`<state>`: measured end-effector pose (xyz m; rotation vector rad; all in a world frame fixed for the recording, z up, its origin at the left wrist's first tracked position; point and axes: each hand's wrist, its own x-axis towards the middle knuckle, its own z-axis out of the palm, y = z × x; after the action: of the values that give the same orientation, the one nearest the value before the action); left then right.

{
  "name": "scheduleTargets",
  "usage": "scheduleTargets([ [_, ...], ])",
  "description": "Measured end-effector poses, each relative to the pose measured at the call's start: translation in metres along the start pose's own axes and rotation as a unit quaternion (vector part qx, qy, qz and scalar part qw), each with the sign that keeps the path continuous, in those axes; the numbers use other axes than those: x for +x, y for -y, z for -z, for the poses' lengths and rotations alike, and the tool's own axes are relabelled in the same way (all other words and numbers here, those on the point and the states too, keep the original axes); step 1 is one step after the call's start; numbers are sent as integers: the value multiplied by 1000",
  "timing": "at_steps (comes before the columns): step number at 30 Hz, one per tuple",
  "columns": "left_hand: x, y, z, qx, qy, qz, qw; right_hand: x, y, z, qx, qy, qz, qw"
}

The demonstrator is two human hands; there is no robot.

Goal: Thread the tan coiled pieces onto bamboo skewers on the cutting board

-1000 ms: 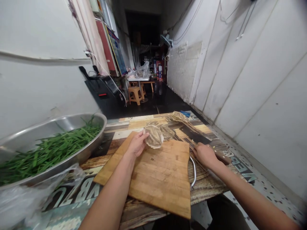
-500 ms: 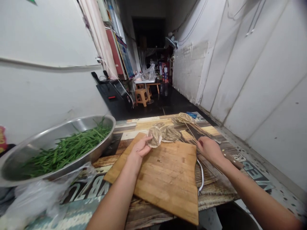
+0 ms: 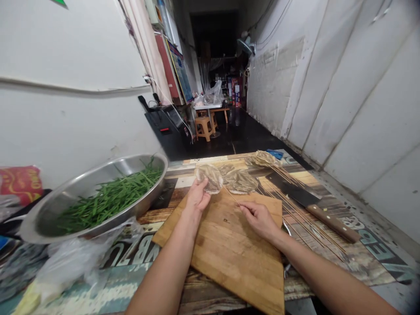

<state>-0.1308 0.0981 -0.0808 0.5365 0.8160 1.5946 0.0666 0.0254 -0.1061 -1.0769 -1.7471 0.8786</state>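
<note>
My left hand (image 3: 198, 196) pinches a flat, round, wrinkled, greyish-brown piece of food (image 3: 210, 178) above the far edge of a wooden cutting board (image 3: 234, 238). A thin wooden skewer (image 3: 231, 197) is pinched in my right hand (image 3: 259, 216), its far end pointing at the edge of that piece. Whether the tip has entered it I cannot tell. Just behind the board lie more such flat pieces (image 3: 241, 180). Farther back, a bunch of the same pieces (image 3: 262, 159) sits at the ends of several skewers. Loose skewers (image 3: 303, 218) lie right of my right hand.
A cleaver (image 3: 333, 222) with a wooden handle rests on the right of the table. At left stands a large metal basin (image 3: 42, 223) of cut green leaves (image 3: 111, 199), a clear plastic bag (image 3: 70, 262) before it. A blue object (image 3: 274, 154) lies at the far edge.
My right hand has come left from the loose skewers and now holds one at the food piece. The piece in my left hand has turned and risen slightly. The view has shifted a little.
</note>
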Motion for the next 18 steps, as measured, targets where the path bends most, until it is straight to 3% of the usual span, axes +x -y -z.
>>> scheduleTargets([
  [5, -1, -2, -2, 1, -13, -14, 1000, -3, -1, 1, 1, 32, 1, 1000],
  [18, 0, -2, -1, 2, -19, -29, 999, -5, -3, 0, -34, 22, -6, 999],
])
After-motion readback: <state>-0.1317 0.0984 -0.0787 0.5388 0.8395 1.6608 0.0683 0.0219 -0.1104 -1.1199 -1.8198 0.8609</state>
